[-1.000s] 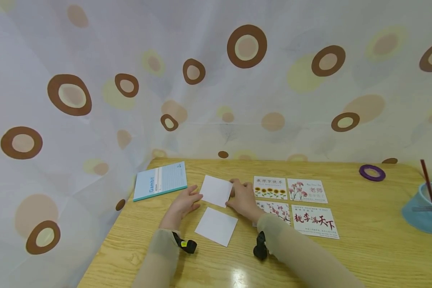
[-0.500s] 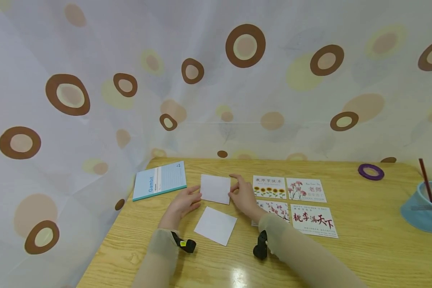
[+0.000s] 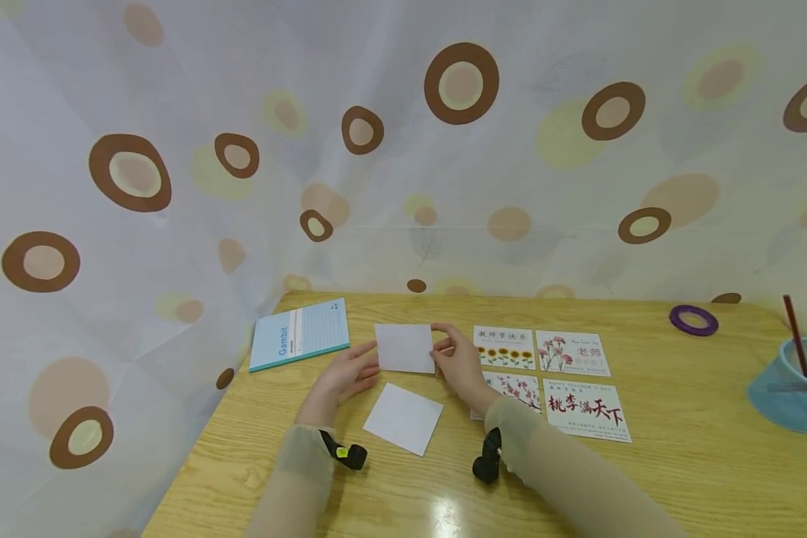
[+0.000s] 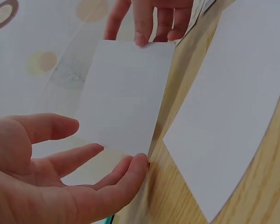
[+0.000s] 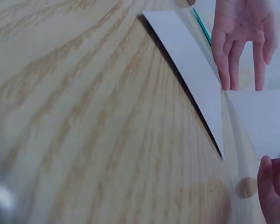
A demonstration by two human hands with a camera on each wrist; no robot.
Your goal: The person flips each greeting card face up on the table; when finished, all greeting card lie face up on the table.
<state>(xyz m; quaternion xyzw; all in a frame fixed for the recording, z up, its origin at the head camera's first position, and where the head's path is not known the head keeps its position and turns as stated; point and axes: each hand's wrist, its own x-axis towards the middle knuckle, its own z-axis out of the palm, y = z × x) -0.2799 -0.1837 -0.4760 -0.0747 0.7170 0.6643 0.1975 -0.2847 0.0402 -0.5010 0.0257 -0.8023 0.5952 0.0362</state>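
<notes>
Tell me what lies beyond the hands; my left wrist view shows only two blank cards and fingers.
Observer: Four printed cards lie in a two-by-two block, just right of the right hand that pinches the blank card.
Operator: And on the other side?
Observer: A light blue notebook lies flat beyond the left hand, apart from it.
Operator: Anything farther out?
Observer: A purple ring lies near the far right of the table.
</notes>
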